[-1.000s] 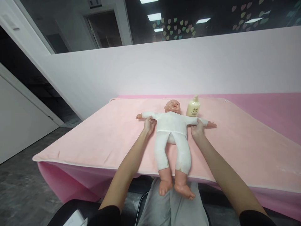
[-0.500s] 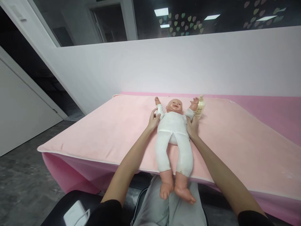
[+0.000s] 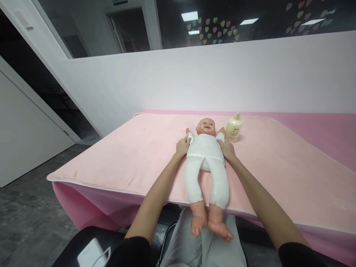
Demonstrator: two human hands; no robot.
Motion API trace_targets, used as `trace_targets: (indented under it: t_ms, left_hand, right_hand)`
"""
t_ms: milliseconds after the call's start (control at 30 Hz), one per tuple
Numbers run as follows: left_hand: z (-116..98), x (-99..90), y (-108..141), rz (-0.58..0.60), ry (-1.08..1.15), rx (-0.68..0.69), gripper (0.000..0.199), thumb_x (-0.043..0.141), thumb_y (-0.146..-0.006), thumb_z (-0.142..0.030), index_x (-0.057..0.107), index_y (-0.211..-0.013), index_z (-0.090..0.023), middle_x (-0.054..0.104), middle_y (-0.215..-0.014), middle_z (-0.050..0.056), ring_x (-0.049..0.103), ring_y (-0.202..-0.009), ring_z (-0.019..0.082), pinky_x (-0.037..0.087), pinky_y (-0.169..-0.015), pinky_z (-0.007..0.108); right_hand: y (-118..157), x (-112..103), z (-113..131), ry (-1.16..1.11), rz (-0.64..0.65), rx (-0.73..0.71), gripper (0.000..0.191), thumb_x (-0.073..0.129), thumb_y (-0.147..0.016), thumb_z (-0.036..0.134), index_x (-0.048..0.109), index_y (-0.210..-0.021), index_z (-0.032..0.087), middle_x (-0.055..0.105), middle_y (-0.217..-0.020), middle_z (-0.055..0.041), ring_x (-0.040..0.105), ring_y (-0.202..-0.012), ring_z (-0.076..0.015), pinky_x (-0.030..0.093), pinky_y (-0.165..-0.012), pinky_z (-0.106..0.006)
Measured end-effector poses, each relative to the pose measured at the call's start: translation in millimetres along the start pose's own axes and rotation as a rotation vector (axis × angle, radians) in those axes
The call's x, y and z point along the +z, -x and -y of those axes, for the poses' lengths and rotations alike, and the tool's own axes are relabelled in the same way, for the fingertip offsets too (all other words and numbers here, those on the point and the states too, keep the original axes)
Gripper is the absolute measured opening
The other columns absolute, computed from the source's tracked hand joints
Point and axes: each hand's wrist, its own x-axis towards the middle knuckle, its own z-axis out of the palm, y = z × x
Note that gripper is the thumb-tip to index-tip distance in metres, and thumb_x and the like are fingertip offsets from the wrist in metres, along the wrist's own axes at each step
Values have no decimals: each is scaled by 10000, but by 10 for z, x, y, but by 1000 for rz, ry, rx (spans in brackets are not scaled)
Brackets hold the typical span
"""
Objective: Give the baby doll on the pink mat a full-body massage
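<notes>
Grip: the person's left hand (image 3: pixel 183 146) was curled round one white sleeve (image 3: pixel 191 136) of the doll (image 3: pixel 205 146), and the right hand (image 3: pixel 228 150) was curled likewise round the other sleeve (image 3: pixel 220 136); the undersides of the fingers were hidden, so how firmly they pressed could not be told.
Sleeves: handling them well seemed to call for a light, equal hold, both doll arms guided together at one pace, with no tug that would drag the trunk askew.
Small hands: the doll's own hands poked out above the person's fingers, raised toward the far side, one on either side of the head.
Trunk: it lay on its back on the pink blanket (image 3: pixel 119 152), front upward, between the person's hands.
Head: it pointed toward the white wall (image 3: pixel 178 81), face up.
Feet: they hung past the near edge, over the grey trousers (image 3: pixel 185 244), toes toward the person, the one on the right splayed outward.
Long axis: it ran from head to heel almost straight away from the person, roughly square to the near edge.
Bottle: a pale yellow pump bottle (image 3: pixel 233 128) stood upright just beside the doll's hand on the right; any outward swing of that arm would probably need care there.
Chair: a white device (image 3: pixel 91 254) with a cable lay on a black seat (image 3: pixel 80 241) at the lower left.
</notes>
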Motion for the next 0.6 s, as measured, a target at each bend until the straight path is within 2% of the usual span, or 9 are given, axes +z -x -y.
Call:
trace_targets:
  t_ms: [100,200,300,367,433,500,600]
  left_hand:
    - [27,-31,8,25,-127,77,244,660,-784,-363,679,-985,-226,694,-844,64,608,-972,273,439,-830,308]
    - [80,-80,-11,19,-87,106,391,659,-775,-308,631,-1151,-206,688,-916,61,612,-919,242,440,-845,313]
    - [100,-100,-25,-8,126,47,707,691,-702,-194,459,-1369,-181,667,-1051,77,621,-901,201,458,-837,305]
    - [82,-91,-17,-14,286,29,821,695,-642,-118,396,-1405,-172,649,-1127,94,625,-928,184,470,-841,295]
    - [53,-76,0,-1,388,52,772,692,-589,-70,474,-1324,-161,648,-1144,99,624,-959,182,477,-856,292]
    - [33,-70,11,4,413,60,613,700,-551,-58,588,-1148,-142,671,-1084,95,626,-952,193,487,-848,302]
    - [29,-84,2,-24,428,2,470,725,-523,-74,642,-980,-145,691,-973,78,628,-890,199,502,-811,327]
  right_hand:
    - [25,10,22,4,-29,27,272,489,-855,468,547,-785,212,632,-803,-88,578,-856,-244,406,-790,-332]
    - [57,-25,13,-26,-42,23,299,502,-834,491,577,-814,202,643,-842,-88,578,-853,-243,417,-796,-347]
    - [37,-133,-24,-264,71,41,303,617,-732,462,634,-862,189,667,-891,-59,587,-852,-221,440,-797,-341]
    - [-7,-228,-52,-500,210,84,300,680,-642,358,668,-883,180,684,-905,-38,602,-850,-202,461,-781,-319]
    - [-49,-321,-71,-669,347,126,331,692,-561,237,694,-886,173,700,-916,-34,617,-856,-193,479,-763,-298]
    - [-65,-398,-79,-727,434,152,383,696,-504,152,714,-886,168,709,-949,-45,627,-892,-195,491,-776,-289]
    - [-39,-466,-79,-742,457,155,413,716,-475,97,727,-883,162,708,-986,-64,627,-941,-205,499,-813,-307]
